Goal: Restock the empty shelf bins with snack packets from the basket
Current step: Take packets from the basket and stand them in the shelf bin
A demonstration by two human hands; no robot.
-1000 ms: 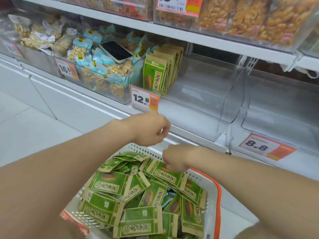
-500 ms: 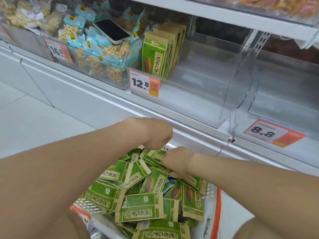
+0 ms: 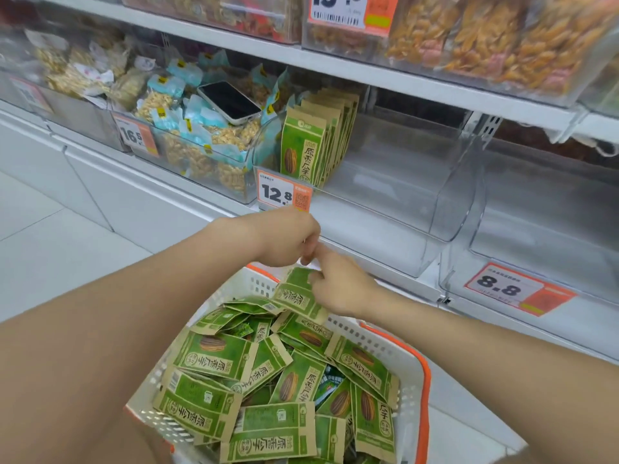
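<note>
Pinching green packet [image 3: 297, 298], right hand [image 3: 340, 288]; left hand [image 3: 288, 239] curled just above.

Bright, even light; edges warped.

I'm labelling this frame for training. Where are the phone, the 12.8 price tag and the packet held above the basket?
phone [image 3: 229, 102], head view: middle of its dark screen.
price tag [image 3: 276, 193], head view: white part with the printed 12.8.
packet [image 3: 296, 296], head view: its green printed face.
</note>
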